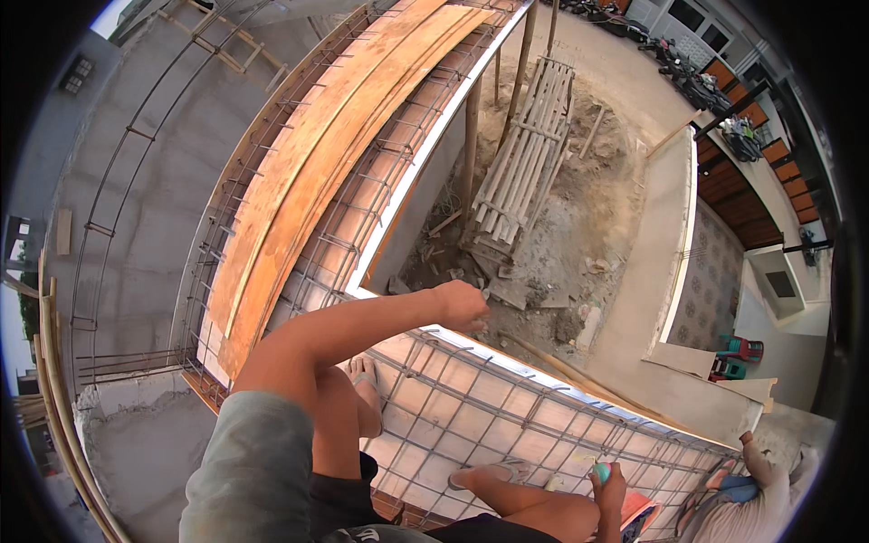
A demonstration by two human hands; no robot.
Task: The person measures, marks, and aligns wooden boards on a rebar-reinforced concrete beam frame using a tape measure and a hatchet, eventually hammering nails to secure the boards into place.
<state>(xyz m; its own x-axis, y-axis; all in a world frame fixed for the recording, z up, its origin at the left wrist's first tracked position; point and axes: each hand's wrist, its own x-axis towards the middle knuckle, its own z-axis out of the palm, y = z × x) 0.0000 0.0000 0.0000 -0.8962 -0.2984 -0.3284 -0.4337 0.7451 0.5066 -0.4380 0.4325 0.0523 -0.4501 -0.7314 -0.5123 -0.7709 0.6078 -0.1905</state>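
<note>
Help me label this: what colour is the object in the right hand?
The object is mostly teal green, showing in the head view.

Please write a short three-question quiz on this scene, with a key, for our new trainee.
1. Multiple choice: what colour is the small object in the right hand?
A) orange
B) teal
C) black

2. True or false: the long wooden sheets lie further left in the picture than the slatted wooden structure.

3. Short answer: is the left hand curled or spread flat?

Key: 1. B; 2. true; 3. curled.
</note>
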